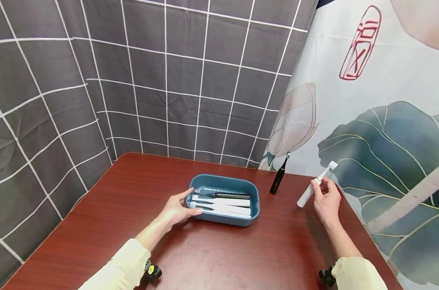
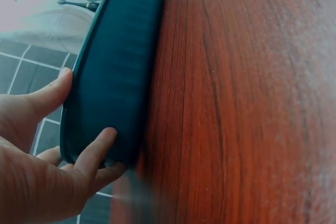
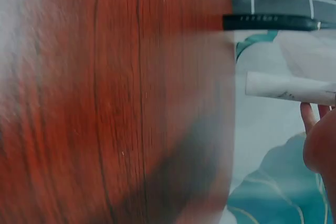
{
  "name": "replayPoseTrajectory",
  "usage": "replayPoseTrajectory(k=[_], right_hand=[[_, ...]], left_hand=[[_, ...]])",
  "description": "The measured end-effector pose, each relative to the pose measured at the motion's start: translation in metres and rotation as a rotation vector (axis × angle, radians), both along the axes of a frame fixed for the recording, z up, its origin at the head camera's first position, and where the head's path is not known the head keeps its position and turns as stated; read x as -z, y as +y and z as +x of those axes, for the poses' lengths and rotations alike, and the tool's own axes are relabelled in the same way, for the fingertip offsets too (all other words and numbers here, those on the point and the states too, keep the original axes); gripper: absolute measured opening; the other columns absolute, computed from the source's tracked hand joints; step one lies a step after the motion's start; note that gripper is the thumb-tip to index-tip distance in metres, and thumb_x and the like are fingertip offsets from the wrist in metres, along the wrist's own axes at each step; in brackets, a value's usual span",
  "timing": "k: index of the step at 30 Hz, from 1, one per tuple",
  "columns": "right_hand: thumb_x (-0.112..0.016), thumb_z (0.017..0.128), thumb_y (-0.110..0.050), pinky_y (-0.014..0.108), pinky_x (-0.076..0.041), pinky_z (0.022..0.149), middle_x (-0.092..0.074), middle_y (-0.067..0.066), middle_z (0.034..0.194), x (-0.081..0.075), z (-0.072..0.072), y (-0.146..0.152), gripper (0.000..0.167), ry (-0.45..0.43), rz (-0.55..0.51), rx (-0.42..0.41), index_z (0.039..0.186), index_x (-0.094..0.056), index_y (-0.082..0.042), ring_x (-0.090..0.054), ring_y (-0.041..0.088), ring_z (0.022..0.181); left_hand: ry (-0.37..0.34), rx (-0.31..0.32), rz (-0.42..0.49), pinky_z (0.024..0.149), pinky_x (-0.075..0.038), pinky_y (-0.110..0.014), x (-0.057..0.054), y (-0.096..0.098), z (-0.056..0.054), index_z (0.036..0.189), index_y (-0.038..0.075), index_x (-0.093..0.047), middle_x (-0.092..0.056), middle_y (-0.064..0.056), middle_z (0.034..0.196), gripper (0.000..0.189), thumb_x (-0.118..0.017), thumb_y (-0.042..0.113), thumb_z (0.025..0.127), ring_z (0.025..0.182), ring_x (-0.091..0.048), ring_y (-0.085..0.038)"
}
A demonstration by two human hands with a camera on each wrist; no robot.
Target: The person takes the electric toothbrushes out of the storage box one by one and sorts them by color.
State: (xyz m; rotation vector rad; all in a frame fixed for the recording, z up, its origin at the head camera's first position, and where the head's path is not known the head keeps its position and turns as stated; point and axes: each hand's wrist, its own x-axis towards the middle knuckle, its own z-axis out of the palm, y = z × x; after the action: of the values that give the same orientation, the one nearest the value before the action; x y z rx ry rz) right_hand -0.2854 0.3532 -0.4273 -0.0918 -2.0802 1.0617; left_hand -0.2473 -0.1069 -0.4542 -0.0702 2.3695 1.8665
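Note:
My right hand (image 1: 327, 200) pinches a white electric toothbrush (image 1: 306, 195) by the upper part of its handle. The brush tilts, head up and to the right, and its handle's lower end (image 3: 257, 84) shows clear of the tabletop in the right wrist view. At the left end of a blue plastic bin (image 1: 223, 219), my left hand (image 1: 175, 209) grips it, thumb at the near rim and fingers at the far corner. Inside the bin lie a black electric toothbrush (image 1: 234, 196) and white electric toothbrushes (image 1: 234, 202) side by side. Between bin and right hand, another black electric toothbrush (image 1: 277, 181) stands upright.
Everything stands on a reddish-brown wooden table (image 1: 143, 177). Behind it hangs a dark grey cloth (image 1: 183, 72) with white grid lines. A pale curtain (image 1: 324, 100) with flower and leaf prints hangs along the right edge.

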Motion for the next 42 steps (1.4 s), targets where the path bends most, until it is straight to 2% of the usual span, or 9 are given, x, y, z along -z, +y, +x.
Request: replayPoseTrajectory(k=[5, 10, 15, 20, 32, 37, 42], right_hand=[[-0.065, 0.099, -0.013, 0.012, -0.038, 0.076, -0.064, 0.016, 0.106, 0.006, -0.012, 0.011, 0.030, -0.039, -0.012, 0.029, 0.122, -0.061, 0.006, -0.048, -0.006, 0.085], [-0.062, 0.100, -0.013, 0.011, -0.039, 0.077, -0.064, 0.022, 0.116, 0.008, -0.021, 0.018, 0.032, -0.054, -0.025, 0.017, 0.127, -0.060, 0.005, -0.047, -0.008, 0.089], [-0.062, 0.100, -0.012, 0.010, -0.039, 0.077, -0.064, 0.026, 0.118, 0.007, -0.027, 0.024, 0.030, -0.041, -0.032, 0.007, 0.125, -0.060, 0.005, -0.048, -0.008, 0.089], [-0.060, 0.101, -0.012, 0.010, -0.039, 0.076, -0.064, 0.023, 0.116, 0.009, -0.032, 0.028, 0.030, -0.055, -0.077, 0.016, 0.126, -0.060, 0.004, -0.049, -0.007, 0.088], [-0.058, 0.102, -0.013, 0.013, -0.037, 0.076, -0.061, 0.019, 0.114, 0.005, -0.034, 0.040, 0.033, -0.075, -0.059, 0.069, 0.131, -0.059, 0.003, -0.045, -0.005, 0.088], [-0.057, 0.103, -0.017, 0.012, -0.038, 0.075, -0.061, 0.019, 0.116, 0.011, -0.031, 0.045, 0.036, -0.121, -0.061, 0.078, 0.134, -0.057, 0.001, -0.047, -0.002, 0.088], [-0.057, 0.103, -0.020, 0.014, -0.040, 0.077, -0.061, 0.018, 0.119, 0.018, -0.032, 0.046, 0.039, -0.143, -0.064, 0.086, 0.138, -0.056, -0.002, -0.049, 0.003, 0.092]], left_hand=[[0.001, -0.001, 0.008, 0.085, -0.056, -0.033, -0.001, -0.002, 0.000, 0.151, 0.015, -0.048, -0.056, -0.023, 0.139, 0.090, -0.093, 0.018, 0.072, 0.116, -0.060, -0.028], [-0.015, 0.010, 0.039, 0.079, -0.056, -0.030, -0.002, -0.001, 0.001, 0.151, 0.013, -0.048, -0.057, -0.024, 0.138, 0.091, -0.092, 0.015, 0.072, 0.110, -0.062, -0.028], [-0.009, 0.009, 0.024, 0.081, -0.055, -0.030, -0.001, -0.001, 0.001, 0.151, 0.013, -0.048, -0.056, -0.024, 0.139, 0.090, -0.092, 0.016, 0.073, 0.114, -0.061, -0.027], [-0.016, -0.001, 0.020, 0.084, -0.055, -0.030, 0.000, -0.002, 0.000, 0.151, 0.015, -0.048, -0.056, -0.022, 0.140, 0.090, -0.093, 0.017, 0.072, 0.117, -0.060, -0.027], [0.021, 0.003, 0.015, 0.080, -0.053, -0.027, -0.002, 0.000, -0.001, 0.151, 0.012, -0.048, -0.059, -0.022, 0.137, 0.090, -0.093, 0.015, 0.072, 0.117, -0.061, -0.026], [0.018, 0.005, 0.014, 0.083, -0.052, -0.028, -0.003, -0.001, -0.001, 0.151, 0.012, -0.048, -0.058, -0.022, 0.137, 0.091, -0.093, 0.015, 0.072, 0.118, -0.060, -0.027], [0.015, 0.006, 0.021, 0.081, -0.053, -0.028, -0.002, -0.001, -0.001, 0.151, 0.012, -0.047, -0.058, -0.023, 0.138, 0.091, -0.093, 0.014, 0.072, 0.118, -0.060, -0.027]])
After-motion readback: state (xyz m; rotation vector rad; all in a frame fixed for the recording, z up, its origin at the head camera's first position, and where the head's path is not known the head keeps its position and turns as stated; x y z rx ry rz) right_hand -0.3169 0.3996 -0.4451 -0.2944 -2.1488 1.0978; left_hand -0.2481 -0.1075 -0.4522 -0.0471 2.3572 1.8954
